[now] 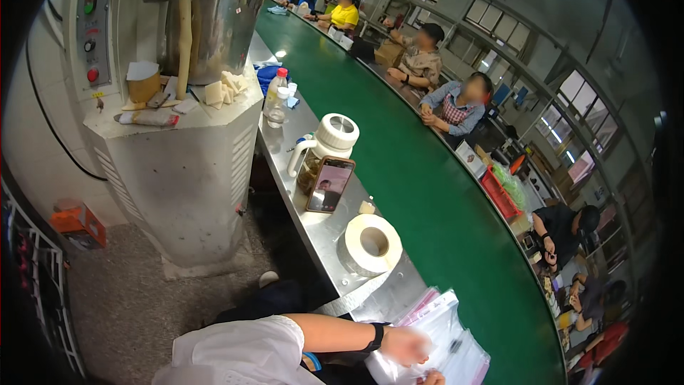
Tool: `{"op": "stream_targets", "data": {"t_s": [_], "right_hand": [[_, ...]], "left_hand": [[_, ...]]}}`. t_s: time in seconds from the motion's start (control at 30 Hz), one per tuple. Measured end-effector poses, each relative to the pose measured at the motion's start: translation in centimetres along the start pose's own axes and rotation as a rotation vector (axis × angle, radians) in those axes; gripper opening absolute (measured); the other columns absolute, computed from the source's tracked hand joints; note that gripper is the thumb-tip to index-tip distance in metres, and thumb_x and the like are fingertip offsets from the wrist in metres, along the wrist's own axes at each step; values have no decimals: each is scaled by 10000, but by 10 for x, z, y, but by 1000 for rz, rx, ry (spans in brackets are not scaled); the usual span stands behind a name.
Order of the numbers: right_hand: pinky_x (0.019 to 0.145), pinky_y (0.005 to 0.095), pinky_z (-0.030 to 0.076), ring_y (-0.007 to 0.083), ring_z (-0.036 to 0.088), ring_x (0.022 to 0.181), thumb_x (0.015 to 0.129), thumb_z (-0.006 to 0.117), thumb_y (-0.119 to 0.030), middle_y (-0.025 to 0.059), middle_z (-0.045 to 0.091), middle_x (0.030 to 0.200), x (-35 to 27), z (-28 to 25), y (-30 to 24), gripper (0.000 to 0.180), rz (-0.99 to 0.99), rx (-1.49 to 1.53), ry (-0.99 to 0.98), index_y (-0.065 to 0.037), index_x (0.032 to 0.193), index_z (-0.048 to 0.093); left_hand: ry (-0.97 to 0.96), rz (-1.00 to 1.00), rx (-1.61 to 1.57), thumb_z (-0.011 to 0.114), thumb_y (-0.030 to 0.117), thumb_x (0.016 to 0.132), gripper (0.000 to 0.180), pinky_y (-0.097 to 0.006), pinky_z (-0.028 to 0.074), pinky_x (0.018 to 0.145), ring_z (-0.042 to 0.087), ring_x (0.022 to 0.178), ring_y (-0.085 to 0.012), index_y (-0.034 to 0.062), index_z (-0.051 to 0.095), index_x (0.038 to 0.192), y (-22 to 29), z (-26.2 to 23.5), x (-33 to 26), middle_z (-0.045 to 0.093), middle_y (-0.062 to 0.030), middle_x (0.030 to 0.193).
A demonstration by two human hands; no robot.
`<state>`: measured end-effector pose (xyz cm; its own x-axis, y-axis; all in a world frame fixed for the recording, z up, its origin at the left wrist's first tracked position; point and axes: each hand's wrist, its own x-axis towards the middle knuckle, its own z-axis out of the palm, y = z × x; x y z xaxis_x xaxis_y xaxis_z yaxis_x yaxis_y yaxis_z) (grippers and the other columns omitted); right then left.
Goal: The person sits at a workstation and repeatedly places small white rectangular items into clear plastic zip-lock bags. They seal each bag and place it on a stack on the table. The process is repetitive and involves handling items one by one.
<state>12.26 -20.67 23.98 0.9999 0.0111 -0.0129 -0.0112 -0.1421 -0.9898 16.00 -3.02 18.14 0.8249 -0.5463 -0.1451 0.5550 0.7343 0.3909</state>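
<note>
My left hand (pixel 406 346), with a black band on the wrist, is over a stack of clear plastic bags (pixel 462 346) with pink edges, at the near end of the metal ledge (pixel 324 242). Its fingers are smeared, so what they hold does not show. Just below it, at the lower edge, only some fingers of my right hand (pixel 432 378) come into view beside the bags. A large roll of white labels (pixel 358 244) lies beyond my left hand, its loose strip (pixel 356 298) running across the ledge.
A phone (pixel 331 184) leans against a white-lidded jug (pixel 338 135). Farther along stands a red-capped bottle (pixel 276 89). A green conveyor belt (pixel 370 135) runs alongside, with several people seated across it. A grey machine (pixel 178 178) with a steel pot (pixel 224 32) stands left.
</note>
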Motion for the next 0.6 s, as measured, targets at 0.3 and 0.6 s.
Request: {"op": "stream_targets", "data": {"t_s": [0.3,0.6], "right_hand": [[845,321,419,222,522,957,904,525,-194,148,574,1022,-7,-4,-32,300,-213,-289,-307,32,1099,543],[1014,382,307,292,399,1218,795,662,-127,162,444,1306,-47,25,-12,558,-778,-912,-428,4,1279,418]], "left_hand": [[252,-23,801,450,131,829,205,-424,490,572,568,625,-262,-42,535,901,-11,48,26,552,-166,811],[-10,-36,60,456,508,894,816,-525,356,977,259,1291,-425,27,59,1420,2,52,-80,137,-289,1427]]}}
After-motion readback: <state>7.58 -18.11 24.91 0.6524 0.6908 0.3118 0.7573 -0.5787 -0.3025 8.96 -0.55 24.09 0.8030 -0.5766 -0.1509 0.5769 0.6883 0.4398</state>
